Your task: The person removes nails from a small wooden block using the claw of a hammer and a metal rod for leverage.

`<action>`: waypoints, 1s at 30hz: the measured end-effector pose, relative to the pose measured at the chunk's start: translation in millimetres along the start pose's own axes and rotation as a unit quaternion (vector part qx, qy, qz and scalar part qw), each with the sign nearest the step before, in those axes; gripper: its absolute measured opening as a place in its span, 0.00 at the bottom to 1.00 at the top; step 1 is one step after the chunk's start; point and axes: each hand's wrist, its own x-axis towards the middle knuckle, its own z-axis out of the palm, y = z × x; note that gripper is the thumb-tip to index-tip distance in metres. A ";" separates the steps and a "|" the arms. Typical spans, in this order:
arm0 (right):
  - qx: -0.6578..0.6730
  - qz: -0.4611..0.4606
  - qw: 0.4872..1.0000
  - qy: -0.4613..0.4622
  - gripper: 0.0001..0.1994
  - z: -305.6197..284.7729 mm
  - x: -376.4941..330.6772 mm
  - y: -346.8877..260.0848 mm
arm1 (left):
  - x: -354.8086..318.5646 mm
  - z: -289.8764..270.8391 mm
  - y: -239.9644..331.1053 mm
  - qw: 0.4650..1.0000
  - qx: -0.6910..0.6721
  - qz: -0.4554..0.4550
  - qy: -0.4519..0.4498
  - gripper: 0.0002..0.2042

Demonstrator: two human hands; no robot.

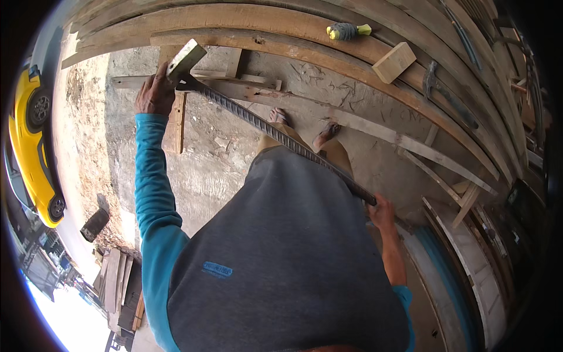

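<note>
A long ribbed steel bar [258, 122] slants across in front of my body, from upper left to lower right. My right hand [382, 212] is closed around its lower end, near my hip. At its far end, the bar widens into a flattened tip beside a small wood block [187, 57]. My left hand [153, 97] has its fingers closed on that block from the left side. The block meets the bar's tip; whether the tip bites into the wood I cannot tell.
Long timber planks [234, 23] curve across the far side. On them lie a yellow-ended reel of dark string [349, 31], a wood offcut [394, 62] and a claw hammer [447, 97]. A thin beam [375, 129] crosses the floor beyond my feet. A yellow car [32, 146] stands outside, left.
</note>
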 end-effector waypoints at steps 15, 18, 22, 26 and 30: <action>-0.167 0.031 0.985 -0.015 0.18 -63.1 -92.3 164.4 | -123.0 -58.1 276.6 0.799 -0.314 -0.115 -0.499 0.29; -0.157 0.096 0.980 -0.077 0.19 -65.6 -116.7 186.4 | -127.3 -2.5 334.8 0.780 -0.321 -0.070 -0.533 0.28; -0.113 0.071 0.991 -0.018 0.14 -39.4 -141.9 205.7 | -153.3 127.9 366.1 0.867 -0.269 -0.087 -0.410 0.43; -0.036 0.146 0.988 -0.036 0.07 39.1 -157.2 235.2 | -161.6 197.8 353.4 0.852 -0.180 -0.121 -0.476 0.44; -0.006 0.276 0.958 -0.072 0.08 99.4 -163.4 230.4 | -170.5 169.7 349.2 0.724 -0.321 -0.244 -0.560 0.31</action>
